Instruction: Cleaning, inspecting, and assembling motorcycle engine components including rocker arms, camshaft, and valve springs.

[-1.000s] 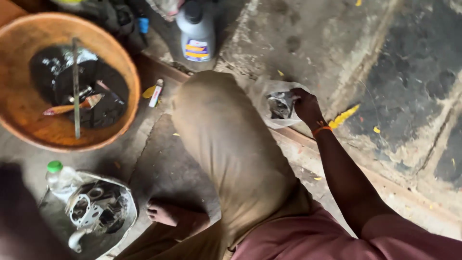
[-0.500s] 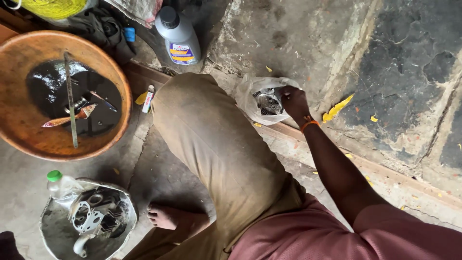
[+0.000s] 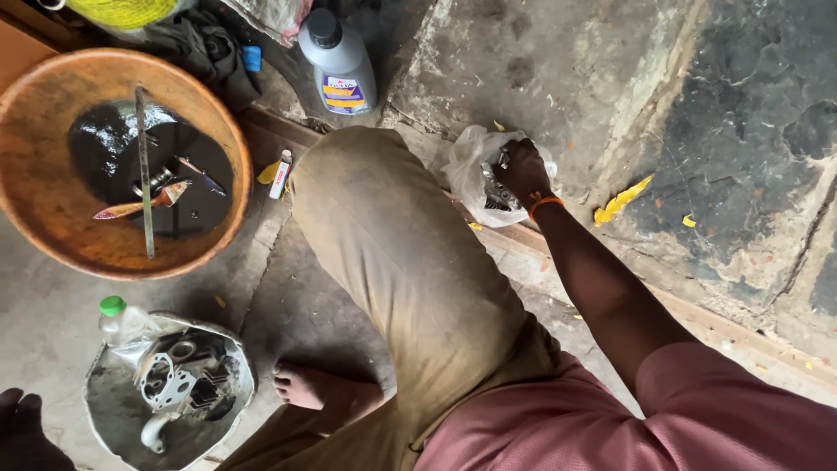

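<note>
Beside the bent knee [image 3: 410,262], the right hand [image 3: 523,167] reaches into a white plastic bag [image 3: 466,174], fingers curled on a metal part [image 3: 497,194]; nothing is lifted out yet. Its axis is unclear. Beyond the knee stands a grey bottle [image 3: 340,61]. The left hand is unseen.

Before us: one orange basin [image 3: 52,209], two bottles [image 3: 340,65] [image 3: 118,318], one plastic bag [image 3: 466,170], one parts tray [image 3: 105,410].
</note>
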